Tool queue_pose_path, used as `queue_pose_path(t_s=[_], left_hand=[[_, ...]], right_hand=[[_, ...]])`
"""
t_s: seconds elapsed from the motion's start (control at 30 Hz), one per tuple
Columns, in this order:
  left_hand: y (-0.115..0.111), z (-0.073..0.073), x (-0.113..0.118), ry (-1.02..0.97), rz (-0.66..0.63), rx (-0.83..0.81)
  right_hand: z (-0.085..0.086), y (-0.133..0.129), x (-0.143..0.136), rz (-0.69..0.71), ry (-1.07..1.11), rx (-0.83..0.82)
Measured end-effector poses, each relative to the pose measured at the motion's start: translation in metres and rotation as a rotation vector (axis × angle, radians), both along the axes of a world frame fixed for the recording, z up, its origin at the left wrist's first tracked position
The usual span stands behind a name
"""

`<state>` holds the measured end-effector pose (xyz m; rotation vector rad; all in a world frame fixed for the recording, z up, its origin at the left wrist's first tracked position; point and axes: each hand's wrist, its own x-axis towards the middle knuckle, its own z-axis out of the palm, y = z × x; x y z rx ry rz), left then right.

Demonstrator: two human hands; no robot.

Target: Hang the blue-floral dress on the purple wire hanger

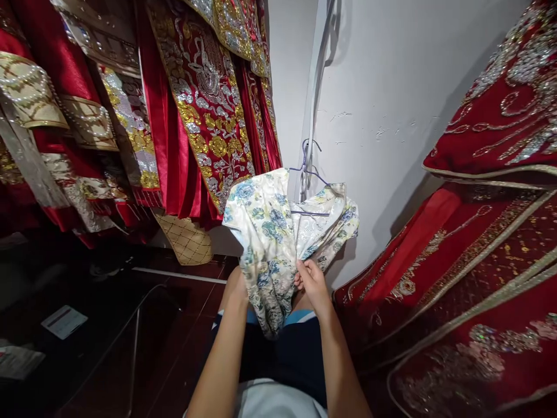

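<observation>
A cream garment with blue and yellow flowers (pixel 270 226) hangs in front of me on a thin purple hanger (pixel 306 168), its hook up against a pale strip on the wall. My right hand (pixel 311 281) pinches the garment's front edge at the bottom of the open neckline, fingers curled. My left hand (pixel 238 284) is at the garment's left side, and its fingers are hidden behind the cloth. The lower part of the garment hangs in folds between my knees.
Red embroidered costumes (pixel 213 104) hang at the left, and more red beaded garments (pixel 491 232) hang at the right. A white wall (pixel 369 87) stands behind. At the lower left, a white card (pixel 64 321) lies on a dark surface near a thin metal frame.
</observation>
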<state>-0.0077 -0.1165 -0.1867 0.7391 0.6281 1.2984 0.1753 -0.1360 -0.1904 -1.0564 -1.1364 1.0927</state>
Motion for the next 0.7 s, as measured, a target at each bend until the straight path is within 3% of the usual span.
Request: queue_pose_path(t_s=[0.13, 0.23, 0.33, 0.4, 0.47, 0.53, 0.57, 0.63, 0.7], left_hand=[[-0.009, 0.014, 0.0, 0.168, -0.088, 0.097], [-0.012, 0.019, 0.008, 0.233, 0.021, 0.183], [-0.007, 0.012, 0.017, 0.304, 0.146, 0.214], [-0.002, 0.003, 0.022, 0.349, 0.287, 0.204], [-0.001, -0.006, 0.026, 0.378, 0.545, 0.2], [-0.005, -0.012, 0.031, 0.463, 0.806, 0.274], [-0.008, -0.014, 0.034, 0.538, 0.877, 0.348], [-0.016, -0.016, 0.042, 0.695, 0.804, 0.511], [-0.021, -0.017, 0.052, 0.769, 0.588, 0.587]], right_hand=[[0.004, 0.0, -0.005, 0.054, -0.141, 0.04], [0.006, -0.001, -0.006, 0.074, -0.178, 0.078], [0.006, -0.001, -0.006, 0.074, -0.14, 0.057], [0.005, -0.002, -0.006, 0.054, -0.13, 0.026], [0.004, -0.002, -0.005, 0.029, -0.117, 0.007], [0.004, -0.004, -0.004, 0.017, -0.109, 0.0], [0.004, -0.005, -0.003, 0.022, -0.112, -0.005], [0.006, -0.007, -0.003, 0.044, -0.117, -0.015], [0.012, -0.007, -0.004, 0.066, -0.11, -0.013]])
